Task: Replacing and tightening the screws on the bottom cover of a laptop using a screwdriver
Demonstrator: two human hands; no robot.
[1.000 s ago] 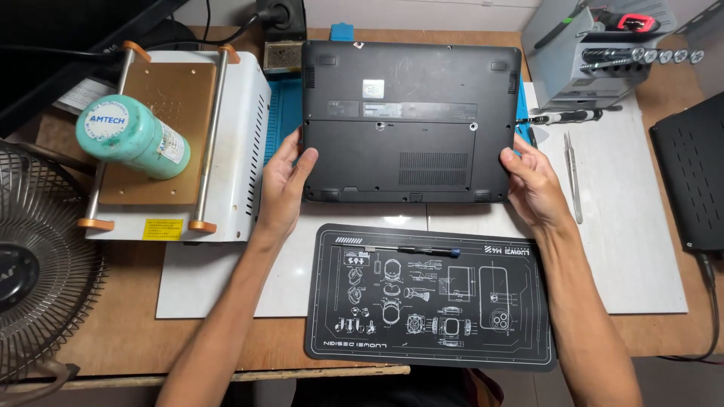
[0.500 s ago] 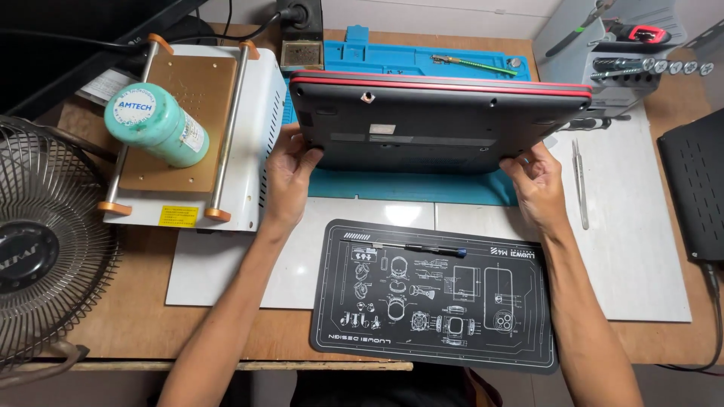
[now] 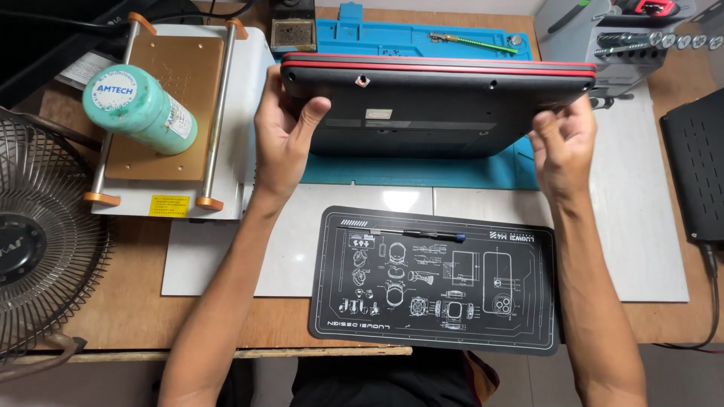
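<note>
I hold a closed black laptop [image 3: 437, 105] with a red edge strip, tilted up off the bench with its underside facing me. My left hand [image 3: 283, 139] grips its left side, thumb on the underside. Fingers of my right hand [image 3: 562, 147] curl under the laptop's right lower corner. Beneath the laptop lies a blue work mat [image 3: 422, 169]. Nearer to me sits a black mat [image 3: 437, 279] printed with white diagrams, with a thin dark screwdriver [image 3: 422, 235] lying on it.
A white heating station [image 3: 170, 113] with a brass plate carries a green cylinder [image 3: 139, 109] at the left. A wire fan guard [image 3: 41, 234] stands at the far left. A grey tool rack [image 3: 626, 38] and a black box [image 3: 697, 166] are at the right.
The laptop lay flat with its underside up; both hands have lifted its near edge, and it now stands tilted higher above the blue mat.
</note>
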